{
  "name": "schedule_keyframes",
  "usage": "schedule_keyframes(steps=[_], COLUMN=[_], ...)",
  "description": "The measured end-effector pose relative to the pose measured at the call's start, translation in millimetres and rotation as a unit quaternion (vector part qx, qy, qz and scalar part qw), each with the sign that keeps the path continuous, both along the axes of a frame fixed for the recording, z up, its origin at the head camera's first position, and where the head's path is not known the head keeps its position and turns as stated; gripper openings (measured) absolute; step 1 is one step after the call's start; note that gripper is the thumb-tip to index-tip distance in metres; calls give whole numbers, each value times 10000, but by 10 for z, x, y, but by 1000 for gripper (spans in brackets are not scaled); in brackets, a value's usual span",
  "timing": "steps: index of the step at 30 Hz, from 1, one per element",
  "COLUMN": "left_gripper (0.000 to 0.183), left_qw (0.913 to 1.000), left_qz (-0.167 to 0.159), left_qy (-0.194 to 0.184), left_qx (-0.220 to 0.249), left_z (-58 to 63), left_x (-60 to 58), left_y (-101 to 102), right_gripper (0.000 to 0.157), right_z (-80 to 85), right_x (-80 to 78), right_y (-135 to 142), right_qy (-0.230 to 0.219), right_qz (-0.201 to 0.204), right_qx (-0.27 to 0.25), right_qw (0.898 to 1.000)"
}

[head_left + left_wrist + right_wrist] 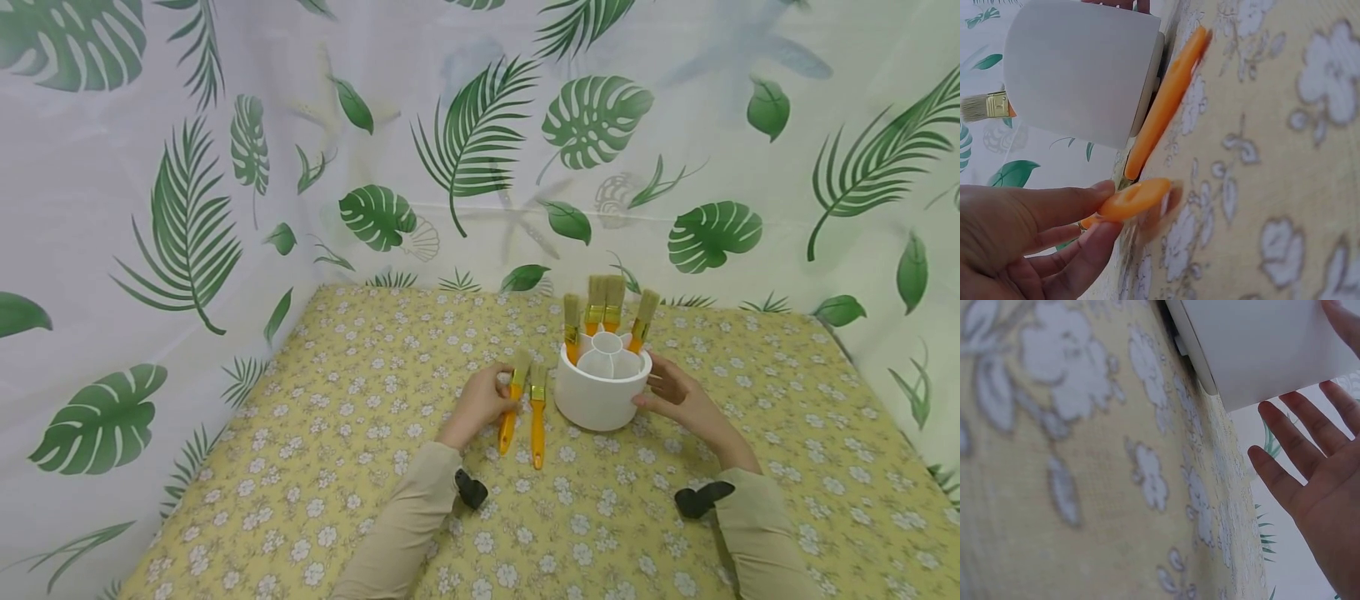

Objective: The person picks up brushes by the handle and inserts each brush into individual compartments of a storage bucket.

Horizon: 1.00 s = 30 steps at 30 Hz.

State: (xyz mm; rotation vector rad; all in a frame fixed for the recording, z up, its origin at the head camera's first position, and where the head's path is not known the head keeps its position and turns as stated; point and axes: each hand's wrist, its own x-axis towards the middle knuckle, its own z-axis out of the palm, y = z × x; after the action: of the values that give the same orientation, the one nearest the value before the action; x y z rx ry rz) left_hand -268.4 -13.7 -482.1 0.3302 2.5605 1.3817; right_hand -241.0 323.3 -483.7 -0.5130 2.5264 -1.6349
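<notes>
My left hand (483,402) pinches the orange handle of a paintbrush (512,412) between thumb and fingers. In the left wrist view the handle end (1138,199) sticks out past the fingertips, tilted, close over the tablecloth. A second paintbrush (537,421) lies just right of it, bristles pointing away. Right of both stands a white round holder (596,404) with compartments. Several orange-handled brushes (603,300) stand in its rear and side compartments, bristles up. My right hand (678,396) rests at the holder's right side, fingers spread and fairly straight, thumb against its wall (1272,356).
A yellow floral tablecloth (337,467) covers the table. White curtains (480,250) with green leaf prints hang behind and at the sides. Black wrist devices (471,489) sit on both sleeves.
</notes>
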Motion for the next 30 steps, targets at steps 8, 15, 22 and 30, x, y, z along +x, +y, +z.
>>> schedule_keyframes(steps=[8, 15, 22, 30], left_gripper=[60, 60, 60, 59], left_qw=[9995, 9987, 9977, 9949], left_qz=[107, 118, 132, 152], left_qy=[295, 493, 586, 862], left_qx=[-9, 60, 318, 495], left_z=[15, 39, 59, 86], left_x=[-18, -25, -22, -34], left_y=[-14, -20, -8, 9], right_gripper=[70, 72, 74, 74], right_z=[11, 23, 27, 11], right_x=[2, -12, 3, 12], right_y=[-5, -1, -1, 7], right_qy=[24, 0, -139, -208], right_qz=[27, -15, -119, -188], right_qx=[-44, 49, 101, 133], right_qw=[10000, 10000, 9998, 9995])
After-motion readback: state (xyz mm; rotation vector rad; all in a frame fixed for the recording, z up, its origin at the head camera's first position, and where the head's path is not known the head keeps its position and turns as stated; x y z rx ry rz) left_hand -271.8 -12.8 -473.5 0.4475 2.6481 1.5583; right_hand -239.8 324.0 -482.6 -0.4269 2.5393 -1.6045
